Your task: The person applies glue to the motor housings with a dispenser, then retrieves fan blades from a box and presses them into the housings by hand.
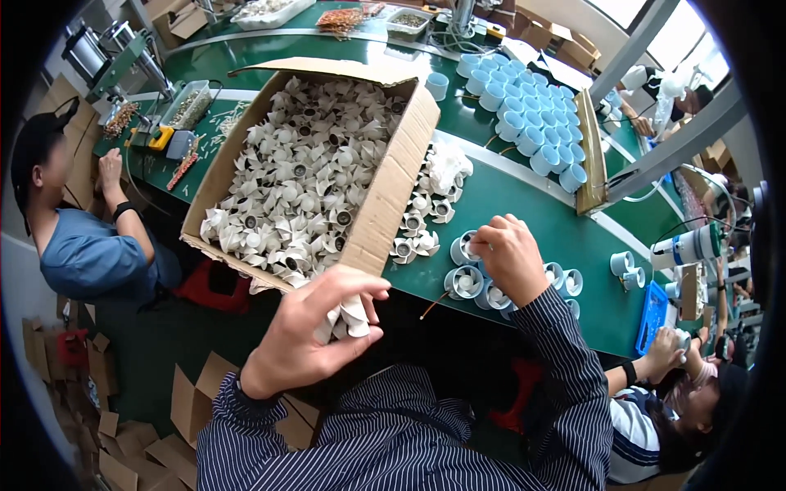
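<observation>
My left hand (pixel 307 335) is curled around a white fan impeller (pixel 353 317), just off the near corner of a big cardboard box (pixel 391 184). That box is heaped with white impellers (pixel 299 168) of the same kind, some showing dark round hubs. Over the green table's front edge, my right hand (pixel 514 255) has its fingers pinched together at a light-blue round housing (pixel 459 250). Whatever is between those fingertips is hidden. Beside it, another blue housing (pixel 464 282) has a white part inside and a wire trailing over the edge. Several more housings sit partly behind my right wrist.
Loose impellers (pixel 416 246) lie right of the box. Many blue housings (pixel 532 110) stand in rows farther back, beside a wooden board (pixel 591 155). A blue tray (pixel 652 317) is at the right. One person (pixel 94 237) sits at left, another (pixel 655 409) at right.
</observation>
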The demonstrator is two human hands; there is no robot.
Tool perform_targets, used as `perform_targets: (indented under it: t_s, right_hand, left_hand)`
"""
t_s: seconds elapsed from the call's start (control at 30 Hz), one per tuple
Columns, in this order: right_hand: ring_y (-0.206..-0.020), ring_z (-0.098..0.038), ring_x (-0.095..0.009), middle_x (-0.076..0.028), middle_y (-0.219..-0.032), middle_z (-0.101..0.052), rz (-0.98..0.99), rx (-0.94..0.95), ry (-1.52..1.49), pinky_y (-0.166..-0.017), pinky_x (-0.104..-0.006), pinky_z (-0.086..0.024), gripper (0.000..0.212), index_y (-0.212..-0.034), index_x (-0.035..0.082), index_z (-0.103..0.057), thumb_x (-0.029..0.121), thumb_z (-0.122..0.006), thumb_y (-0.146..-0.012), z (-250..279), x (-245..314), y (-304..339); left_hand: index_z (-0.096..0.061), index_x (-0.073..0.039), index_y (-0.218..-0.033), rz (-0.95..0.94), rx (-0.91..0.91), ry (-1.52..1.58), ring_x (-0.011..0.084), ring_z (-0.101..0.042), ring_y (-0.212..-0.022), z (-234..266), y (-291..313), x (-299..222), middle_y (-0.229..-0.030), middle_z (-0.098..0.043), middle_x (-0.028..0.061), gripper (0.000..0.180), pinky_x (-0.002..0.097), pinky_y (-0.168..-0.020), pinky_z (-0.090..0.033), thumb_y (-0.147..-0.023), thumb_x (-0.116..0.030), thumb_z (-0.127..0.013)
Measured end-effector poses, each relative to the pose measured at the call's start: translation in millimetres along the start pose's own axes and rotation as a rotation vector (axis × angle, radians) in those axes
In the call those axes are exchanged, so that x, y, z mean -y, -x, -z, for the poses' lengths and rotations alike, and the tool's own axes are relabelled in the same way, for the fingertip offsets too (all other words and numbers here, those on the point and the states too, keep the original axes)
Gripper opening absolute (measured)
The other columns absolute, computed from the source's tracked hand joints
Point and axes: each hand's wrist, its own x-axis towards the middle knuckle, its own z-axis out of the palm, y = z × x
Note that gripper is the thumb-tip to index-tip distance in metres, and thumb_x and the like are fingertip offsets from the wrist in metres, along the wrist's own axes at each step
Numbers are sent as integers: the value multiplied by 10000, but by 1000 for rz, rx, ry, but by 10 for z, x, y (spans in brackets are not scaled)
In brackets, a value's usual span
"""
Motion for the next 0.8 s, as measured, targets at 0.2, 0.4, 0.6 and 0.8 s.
perform_targets:
  t_s: [0.2,0.4,0.6,0.8]
  right_hand:
    - [-837,-669,-292,-121,-972,-716,-14,-80,-134,-756,-401,-553,168,-1091,45,-803,122,-806,-942,228,194,180]
    - [-743,-635,-172,-106,-1048,-728,-325,-289,-315,-692,-323,-535,234,-1178,22,-786,26,-779,-945,799,193,782]
    - [-777,-645,-139,-127,-1251,-708,-499,-407,-317,-699,-309,-550,412,-1330,0,-723,11,-808,-927,837,72,1643]
    - [-911,-700,-258,-249,-1621,-482,-787,-294,-188,-833,-370,-612,908,-1615,10,-475,274,-934,-878,612,314,1979]
  left_hand:
    - [-633,-1,-1441,1,-176,-775,403,-722,-1101,569,-264,257,-1243,-717,190,604,411,-967,-580,-864,14,-814]
    - [-633,25,-1430,-91,-268,-1196,430,-703,-1160,394,-210,258,-1350,-688,227,568,439,-1009,-576,-891,-30,-804]
    - [-512,55,-1554,-258,33,-536,472,-644,-1329,-836,-246,194,-1544,-545,290,830,504,-1102,-566,-851,-134,-910]
    - [-328,-3,-1686,-114,-41,-741,510,-633,-1343,-1541,-611,834,-1638,-414,325,1190,534,-1054,-601,-756,-304,-1006]
